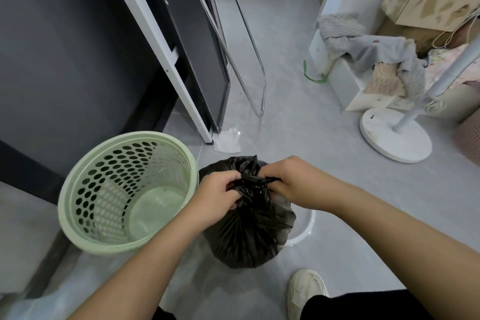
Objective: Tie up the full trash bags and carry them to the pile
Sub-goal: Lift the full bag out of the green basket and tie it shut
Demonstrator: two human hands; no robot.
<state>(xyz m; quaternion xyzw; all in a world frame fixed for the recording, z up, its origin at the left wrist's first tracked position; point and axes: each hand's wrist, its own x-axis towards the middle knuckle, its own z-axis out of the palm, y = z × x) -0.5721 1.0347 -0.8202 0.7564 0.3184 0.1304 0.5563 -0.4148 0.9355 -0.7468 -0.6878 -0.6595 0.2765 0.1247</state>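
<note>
Head view showed the tying step in hand; the left hand (217, 196) and right hand (287, 180) each pinched a twisted ear of the black trash bag (249, 236), just right of the green basket (124, 189); judged next: cinch the knot, then lift.

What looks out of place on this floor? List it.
A crumpled white tissue lies loose on the floor by the white frame's foot, and a green strip lies near the white box. A grey cloth spills over that box. The black trash bag and green basket look normal.
</note>
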